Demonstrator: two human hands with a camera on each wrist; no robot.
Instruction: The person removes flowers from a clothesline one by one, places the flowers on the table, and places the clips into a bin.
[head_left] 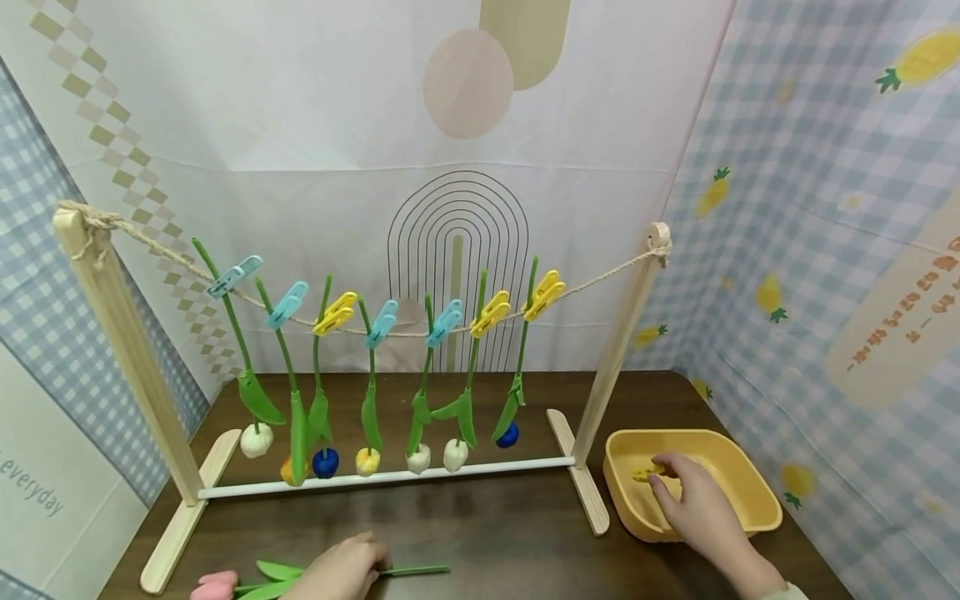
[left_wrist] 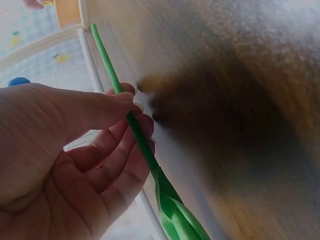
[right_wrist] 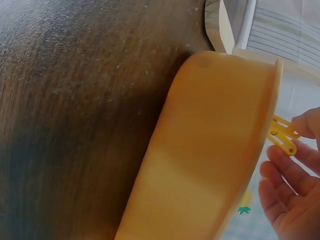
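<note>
Dark wooden table [head_left: 510, 521]; left hand [head_left: 341, 569] pinches a pink tulip [head_left: 279, 572]; right hand [head_left: 697, 502] pinches a yellow clothespin [head_left: 643, 474].

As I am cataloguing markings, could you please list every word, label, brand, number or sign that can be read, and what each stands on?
"everyday": grey lettering on the white panel of the blue-checked cloth at the left; anything before it is cut off.
Orange lettering on the beige patch of the pineapple-print cloth at the right: too blurred to read.
No other text shows.
</note>
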